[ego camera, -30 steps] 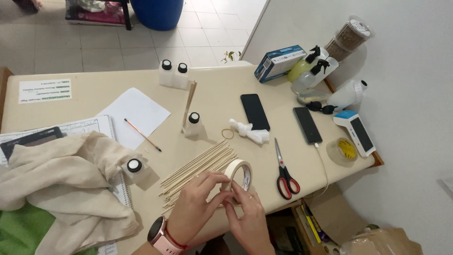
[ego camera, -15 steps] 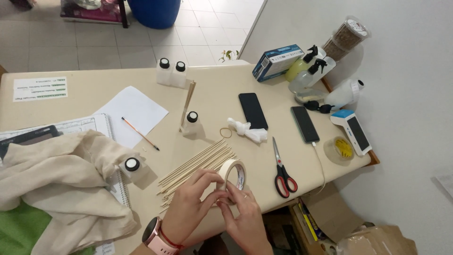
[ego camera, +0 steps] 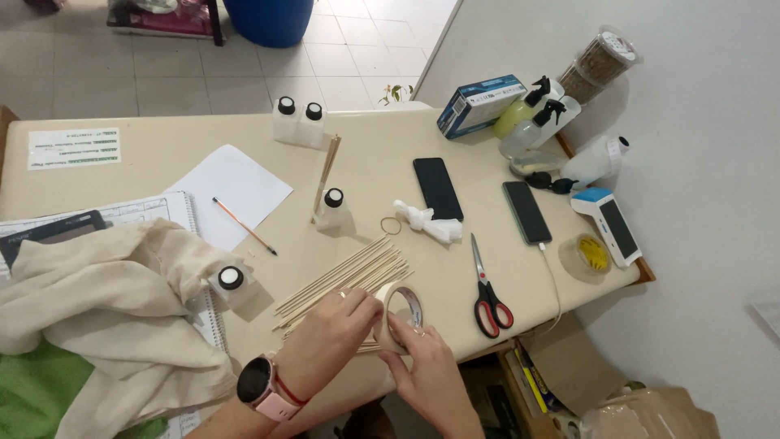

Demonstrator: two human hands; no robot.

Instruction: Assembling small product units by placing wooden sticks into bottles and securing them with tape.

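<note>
At the desk's near edge, both hands — left hand, right hand — curl their grip closed around an upright tape roll over wooden sticks.

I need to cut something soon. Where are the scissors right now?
In the head view, the red-handled scissors lie flat on the table, right of the tape roll held in both hands, between the wooden sticks and the charging phone.
</note>
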